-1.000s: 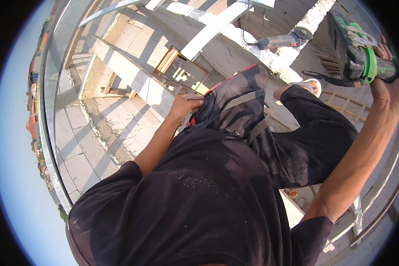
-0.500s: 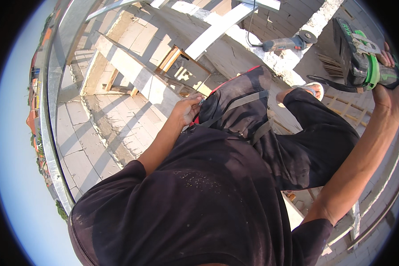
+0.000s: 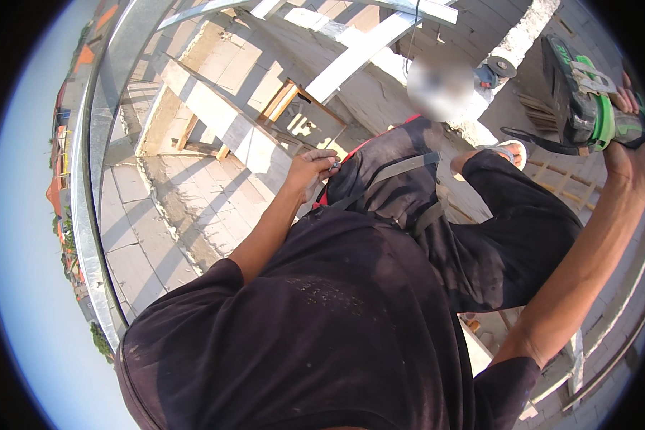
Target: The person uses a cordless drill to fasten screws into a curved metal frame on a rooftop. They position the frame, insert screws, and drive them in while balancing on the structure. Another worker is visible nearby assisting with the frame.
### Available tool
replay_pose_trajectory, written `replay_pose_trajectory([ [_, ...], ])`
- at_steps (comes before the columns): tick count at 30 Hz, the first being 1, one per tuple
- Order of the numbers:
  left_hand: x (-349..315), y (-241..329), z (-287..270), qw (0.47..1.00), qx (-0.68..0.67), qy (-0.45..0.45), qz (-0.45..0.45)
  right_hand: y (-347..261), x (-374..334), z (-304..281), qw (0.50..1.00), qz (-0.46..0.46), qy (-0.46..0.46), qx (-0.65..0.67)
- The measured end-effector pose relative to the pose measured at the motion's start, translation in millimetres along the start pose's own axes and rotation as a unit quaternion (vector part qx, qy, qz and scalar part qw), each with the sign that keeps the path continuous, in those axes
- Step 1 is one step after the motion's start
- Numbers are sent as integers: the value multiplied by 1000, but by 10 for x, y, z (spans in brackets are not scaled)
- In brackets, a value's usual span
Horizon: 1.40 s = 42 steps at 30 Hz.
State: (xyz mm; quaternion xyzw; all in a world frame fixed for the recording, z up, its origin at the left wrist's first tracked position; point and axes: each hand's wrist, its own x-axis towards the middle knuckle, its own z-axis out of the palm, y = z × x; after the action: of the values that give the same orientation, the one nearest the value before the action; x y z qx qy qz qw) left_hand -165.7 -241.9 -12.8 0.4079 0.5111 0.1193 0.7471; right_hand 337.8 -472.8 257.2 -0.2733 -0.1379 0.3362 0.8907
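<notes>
My left hand (image 3: 312, 173) is closed, fingertips pinched on a small shiny metal piece (image 3: 335, 164), perhaps a screw. It is beside the red-edged opening of a dark pouch (image 3: 387, 165) with grey straps, which lies over my left thigh. At the far right, my right hand (image 3: 629, 122) wraps round the grip of a black and green cordless power tool (image 3: 577, 93). Its battery end and metal clip face up, and a black wrist loop (image 3: 537, 137) hangs off it. The tool's front is out of sight beyond the picture's edge.
An angle grinder (image 3: 489, 74), its body hidden by a blurred patch, lies on a rough block wall top (image 3: 473, 127). Metal profiles (image 3: 365, 54) cross the wall. A galvanized frame (image 3: 97, 165) rises at left, before a drop. A long board (image 3: 229, 125) slants below.
My left hand has come slightly up and right, and the small metal piece now shows at its fingertips. My right hand keeps its grip on the power tool. The view has shifted slightly.
</notes>
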Motion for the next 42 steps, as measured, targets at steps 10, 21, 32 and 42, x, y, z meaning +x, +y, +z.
replay_pose_trajectory([
  [10,29,449,11,991,-109,-58,-55,172,-246,292,999,-29,16,42],
  [21,-394,1493,848,985,99,-73,122,149,-360,377,994,-112,17,-5],
  [32,-496,1753,2320,938,-86,-337,-9,148,-616,545,979,-189,70,-26],
  [42,-314,2287,3192,918,-222,-323,68,381,-738,623,901,-230,73,-360],
])
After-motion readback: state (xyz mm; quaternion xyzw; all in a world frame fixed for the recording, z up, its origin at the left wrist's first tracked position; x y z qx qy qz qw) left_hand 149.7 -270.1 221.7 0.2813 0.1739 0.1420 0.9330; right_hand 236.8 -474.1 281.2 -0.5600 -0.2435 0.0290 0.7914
